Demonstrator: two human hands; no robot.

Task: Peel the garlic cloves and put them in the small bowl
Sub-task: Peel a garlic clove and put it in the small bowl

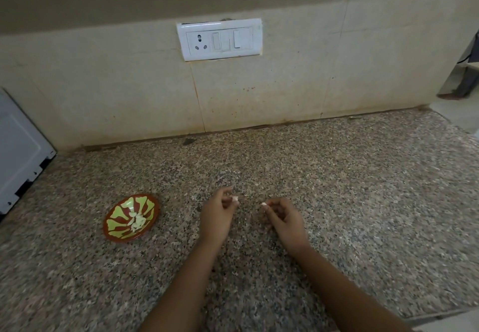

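**Pale garlic pinched in both hands above a granite counter**

The left hand (216,217) pinches a small white piece (235,199) between thumb and fingertips, its other fingers curled. The right hand (286,219) pinches a second white scrap (264,204) the same way. The two hands are apart, just over the speckled counter (337,202). The step in hand looks like peeling (one clove, probably, being parted from its skin). To do it well, hold the clove firmly by its body and draw the skin off from the tip in one strip. Then carry the bare clove left to the small bowl (105,224), which sits near the left hand and already holds several peeled cloves (136,221). Which scrap is clove and which is skin cannot be told, as both are tiny and blurred. No heap of unpeeled garlic can be made out. A white appliance (18,147) is cut off at the left edge, and a switch plate (219,39) sits on the tiled wall (103,85) behind.
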